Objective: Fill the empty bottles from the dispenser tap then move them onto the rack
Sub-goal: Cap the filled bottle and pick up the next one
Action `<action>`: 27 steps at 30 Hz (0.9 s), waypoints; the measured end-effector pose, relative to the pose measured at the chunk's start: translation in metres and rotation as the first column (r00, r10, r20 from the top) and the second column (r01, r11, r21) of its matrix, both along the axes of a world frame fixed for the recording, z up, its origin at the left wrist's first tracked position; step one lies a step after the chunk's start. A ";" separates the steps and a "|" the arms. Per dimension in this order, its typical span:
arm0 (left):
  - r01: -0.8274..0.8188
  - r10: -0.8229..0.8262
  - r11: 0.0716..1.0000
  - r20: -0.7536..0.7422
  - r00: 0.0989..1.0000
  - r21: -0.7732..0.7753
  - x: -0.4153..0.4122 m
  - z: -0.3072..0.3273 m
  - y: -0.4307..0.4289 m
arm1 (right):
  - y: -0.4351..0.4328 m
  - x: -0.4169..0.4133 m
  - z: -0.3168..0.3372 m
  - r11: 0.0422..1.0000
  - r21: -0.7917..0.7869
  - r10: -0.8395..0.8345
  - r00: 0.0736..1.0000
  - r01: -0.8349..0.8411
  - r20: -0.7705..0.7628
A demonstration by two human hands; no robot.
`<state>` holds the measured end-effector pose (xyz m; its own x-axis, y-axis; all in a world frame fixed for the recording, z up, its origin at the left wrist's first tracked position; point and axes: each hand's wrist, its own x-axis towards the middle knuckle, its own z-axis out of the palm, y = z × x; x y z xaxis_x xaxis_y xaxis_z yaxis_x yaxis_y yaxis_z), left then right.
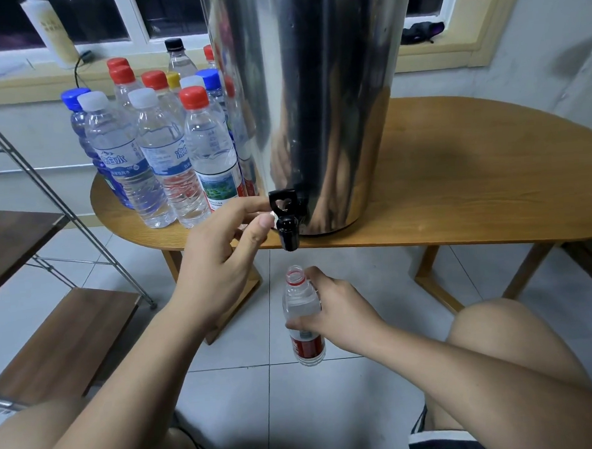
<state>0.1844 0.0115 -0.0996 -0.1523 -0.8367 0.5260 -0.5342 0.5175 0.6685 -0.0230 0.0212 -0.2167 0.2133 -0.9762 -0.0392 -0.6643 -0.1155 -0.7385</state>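
Uncapped bottle [301, 313] gripped in the curled right hand [340, 313] under the tap [286, 221] off the table's [460, 236] front edge, left hand [221, 259] pinching the lever, no stream visible, filling likely just starting, about 12 capped bottles [167, 155] and the rack [64, 339] move still to do.

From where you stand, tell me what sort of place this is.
Likely a plain room in a home or dorm: a wooden table by a window, a tiled floor, a wire shelf rack.
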 end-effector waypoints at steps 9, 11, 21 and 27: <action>-0.141 0.130 0.989 0.217 0.968 0.035 0.026 -0.031 -0.025 | 0.001 0.000 0.000 1.000 -0.009 0.019 1.000 -0.019 0.021; -0.141 0.121 0.988 0.248 0.961 0.065 0.026 -0.039 -0.029 | 0.002 0.000 0.000 1.000 -0.013 0.022 1.000 -0.022 0.020; -0.158 0.149 0.987 0.418 0.896 -0.015 0.018 -0.053 -0.038 | 0.004 -0.002 0.002 0.999 -0.011 0.042 0.999 -0.042 0.023; -0.127 0.112 0.992 0.337 0.935 0.025 0.019 -0.052 -0.038 | 0.004 -0.003 0.004 0.999 -0.007 0.036 0.999 -0.036 0.035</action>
<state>0.2036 -0.0263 -0.1519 -0.2102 -0.8813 0.4232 -0.7866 0.4095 0.4621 -0.0260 0.0250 -0.2132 0.2496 -0.9680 -0.0251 -0.6336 -0.1436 -0.7602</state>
